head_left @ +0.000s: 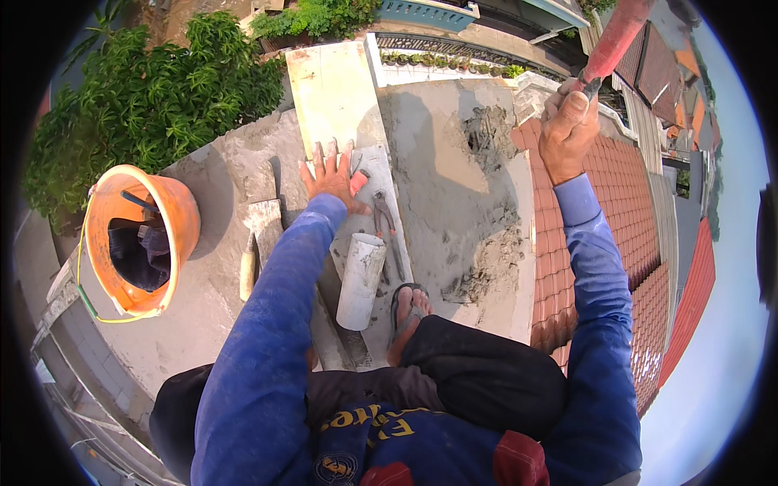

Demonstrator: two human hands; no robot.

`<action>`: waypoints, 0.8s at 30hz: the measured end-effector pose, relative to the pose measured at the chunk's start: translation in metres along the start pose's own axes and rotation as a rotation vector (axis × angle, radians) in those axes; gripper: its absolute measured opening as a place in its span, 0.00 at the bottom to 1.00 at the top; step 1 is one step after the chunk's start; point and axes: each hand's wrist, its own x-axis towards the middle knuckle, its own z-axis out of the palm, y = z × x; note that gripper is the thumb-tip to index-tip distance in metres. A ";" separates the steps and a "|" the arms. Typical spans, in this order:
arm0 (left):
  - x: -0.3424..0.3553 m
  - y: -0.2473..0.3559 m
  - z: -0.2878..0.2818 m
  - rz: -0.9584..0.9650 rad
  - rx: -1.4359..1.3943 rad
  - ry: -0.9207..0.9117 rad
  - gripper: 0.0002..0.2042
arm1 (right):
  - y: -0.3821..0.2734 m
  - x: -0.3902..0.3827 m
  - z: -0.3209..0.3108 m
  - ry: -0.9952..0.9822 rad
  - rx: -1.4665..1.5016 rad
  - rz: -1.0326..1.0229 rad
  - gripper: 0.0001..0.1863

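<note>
My left hand [331, 174] lies flat with fingers spread on a pale board [336, 89]. Beside its thumb is a small red piece [357, 183], partly hidden. Raised at the upper right, my right hand [570, 134] is closed around a red-handled tool [616, 40] that runs out of view at the top, so its kind is unclear. Pincers [384, 215] with open handles rest near my left wrist. Closer to me lies a short white pipe [361, 279], smeared with mortar. A trowel's wooden handle [247, 267] shows left of my left forearm.
An orange bucket [190, 215] holding dark cloth and tools stands at the left. Wet mortar [494, 146] is heaped on the concrete slab [421, 219] to the right. Red roof tiles [608, 219] slope beyond the slab's right edge. Leafy branches [170, 97] hang at the upper left.
</note>
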 end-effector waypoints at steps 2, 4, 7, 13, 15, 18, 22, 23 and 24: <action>0.001 0.003 -0.004 0.015 -0.021 0.007 0.76 | 0.099 -0.101 -0.022 -0.383 -0.370 0.179 0.28; -0.001 0.003 0.002 0.014 -0.037 0.001 0.76 | 0.162 -0.139 -0.052 -0.996 -0.851 0.364 0.31; -0.010 0.001 0.012 0.015 -0.040 -0.028 0.76 | 0.142 -0.134 -0.046 -1.101 -0.874 0.451 0.33; 0.001 0.002 -0.002 -0.003 -0.035 0.015 0.77 | 0.094 -0.057 -0.058 -0.630 -0.379 0.334 0.31; -0.005 -0.003 -0.001 -0.046 -0.005 0.001 0.77 | 0.012 -0.004 -0.044 -0.405 -0.161 0.227 0.28; -0.003 0.000 0.000 -0.008 -0.014 0.025 0.77 | -0.016 0.012 -0.022 -0.095 -0.014 0.137 0.27; 0.001 0.000 0.001 0.021 -0.022 0.014 0.77 | 0.121 -0.134 -0.035 -0.483 -0.464 0.231 0.30; 0.001 -0.002 -0.001 0.022 -0.018 0.021 0.77 | 0.164 -0.168 -0.054 -0.810 -0.794 0.312 0.31; -0.002 0.000 0.003 0.011 -0.018 0.017 0.78 | 0.167 -0.170 -0.053 -0.918 -0.802 0.412 0.33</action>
